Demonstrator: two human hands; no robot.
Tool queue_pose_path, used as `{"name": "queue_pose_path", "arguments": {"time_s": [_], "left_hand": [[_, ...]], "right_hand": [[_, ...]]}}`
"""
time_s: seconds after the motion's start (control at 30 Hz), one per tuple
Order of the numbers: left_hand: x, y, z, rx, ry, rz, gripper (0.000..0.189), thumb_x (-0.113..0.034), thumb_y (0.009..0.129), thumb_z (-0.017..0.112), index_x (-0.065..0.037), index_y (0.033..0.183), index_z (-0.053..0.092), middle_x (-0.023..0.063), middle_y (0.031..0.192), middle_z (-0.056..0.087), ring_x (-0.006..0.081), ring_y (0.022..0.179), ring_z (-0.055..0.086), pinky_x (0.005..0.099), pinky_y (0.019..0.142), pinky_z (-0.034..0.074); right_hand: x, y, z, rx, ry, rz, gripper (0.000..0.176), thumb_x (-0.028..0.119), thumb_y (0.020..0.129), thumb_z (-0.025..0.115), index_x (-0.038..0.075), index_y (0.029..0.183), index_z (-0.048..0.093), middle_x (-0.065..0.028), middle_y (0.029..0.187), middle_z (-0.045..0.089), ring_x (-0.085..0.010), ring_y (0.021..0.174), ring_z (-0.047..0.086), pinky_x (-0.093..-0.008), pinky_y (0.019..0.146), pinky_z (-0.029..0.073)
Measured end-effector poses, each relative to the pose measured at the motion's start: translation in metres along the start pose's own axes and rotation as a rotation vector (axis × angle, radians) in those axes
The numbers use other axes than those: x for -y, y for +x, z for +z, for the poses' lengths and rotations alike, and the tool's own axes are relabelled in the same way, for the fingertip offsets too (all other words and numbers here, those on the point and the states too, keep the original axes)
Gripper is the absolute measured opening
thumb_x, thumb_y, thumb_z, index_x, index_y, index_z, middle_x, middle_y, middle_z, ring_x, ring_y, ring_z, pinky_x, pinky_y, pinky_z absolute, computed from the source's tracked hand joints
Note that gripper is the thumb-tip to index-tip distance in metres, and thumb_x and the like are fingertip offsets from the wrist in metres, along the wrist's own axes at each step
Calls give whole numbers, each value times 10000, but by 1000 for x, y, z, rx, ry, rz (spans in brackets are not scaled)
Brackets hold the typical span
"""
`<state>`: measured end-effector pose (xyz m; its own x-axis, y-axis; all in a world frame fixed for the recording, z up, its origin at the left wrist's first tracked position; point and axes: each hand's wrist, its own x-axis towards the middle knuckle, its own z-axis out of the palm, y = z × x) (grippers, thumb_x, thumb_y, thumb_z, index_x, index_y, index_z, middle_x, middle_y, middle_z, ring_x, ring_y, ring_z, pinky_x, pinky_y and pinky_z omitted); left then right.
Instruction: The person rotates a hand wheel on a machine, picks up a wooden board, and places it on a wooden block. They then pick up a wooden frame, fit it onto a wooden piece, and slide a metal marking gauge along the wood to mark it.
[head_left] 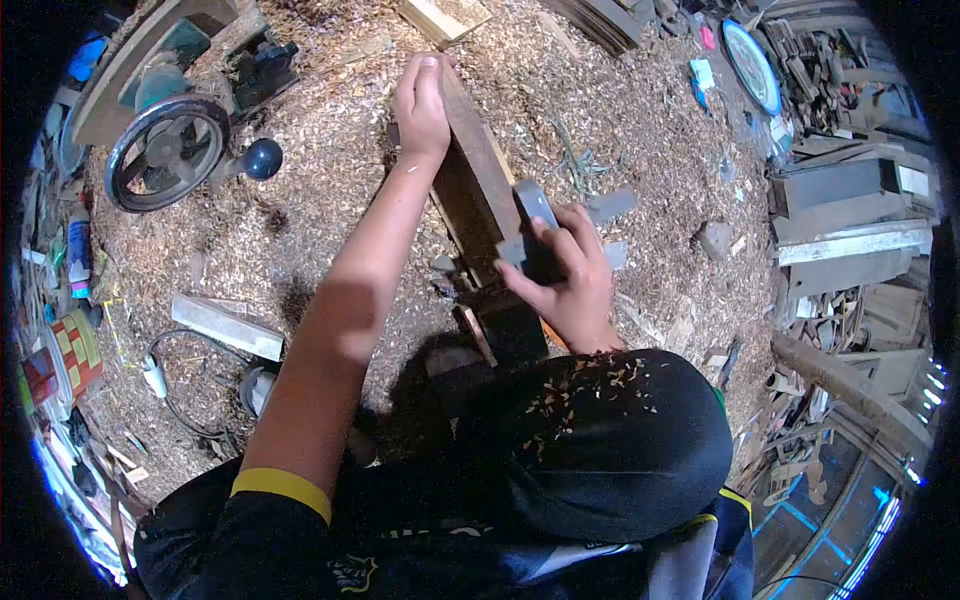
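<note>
A long piece of wood (480,160) runs from the upper middle down toward my lap, its upper face brown and its near side in shadow. Over its far end lies my left hand (422,112), fingers closed round the edge. My right hand (575,275) is curled at the wood's right side, near its lower end. It grips a grey, flat-sided tool (534,203), partly hidden by the fingers; its exact kind I cannot make out. A grey flat strip (612,205) shows just right of that hand.
Wood shavings cover the ground. At upper left stands a machine with a handwheel (168,152) and a black ball knob (263,158). A pale offcut (228,326) and a cable (165,395) lie left. Stacked timber (850,215) lines the right. Dark cloth (640,440) with shavings is close below.
</note>
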<state>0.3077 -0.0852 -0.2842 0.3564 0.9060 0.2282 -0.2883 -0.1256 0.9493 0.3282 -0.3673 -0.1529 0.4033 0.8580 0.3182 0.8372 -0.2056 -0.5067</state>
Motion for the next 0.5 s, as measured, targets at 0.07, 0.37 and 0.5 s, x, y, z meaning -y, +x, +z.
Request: {"name": "queue_pose_path", "arguments": {"time_s": [0.07,0.37,0.5], "left_hand": [[-7,-5,2,-17,46,-11,444,-346,1178,436,5,1167,708,115,1094,731,212,1031,685,377,991,532],[-6,-5,0,-31,-47,-79,450,-361,1187,421,-13,1179,707,88,1052,706,184,974,652,354,940,530],[-10,-5,-2,-16,-22,-36,439,-334,1192,408,-19,1165,713,82,1050,703,187,981,646,363,953,521]], "right_hand": [[0,25,19,-58,36,34,564,298,767,990,30,1194,735,-191,1224,680,-411,1117,716,-474,939,608],[-10,74,40,-100,11,-45,579,334,723,996,26,1153,762,-206,1221,696,-424,1135,714,-483,958,612],[-10,50,25,-77,17,-55,586,328,720,1004,19,1156,760,-217,1233,700,-429,1134,719,-492,962,613]]}}
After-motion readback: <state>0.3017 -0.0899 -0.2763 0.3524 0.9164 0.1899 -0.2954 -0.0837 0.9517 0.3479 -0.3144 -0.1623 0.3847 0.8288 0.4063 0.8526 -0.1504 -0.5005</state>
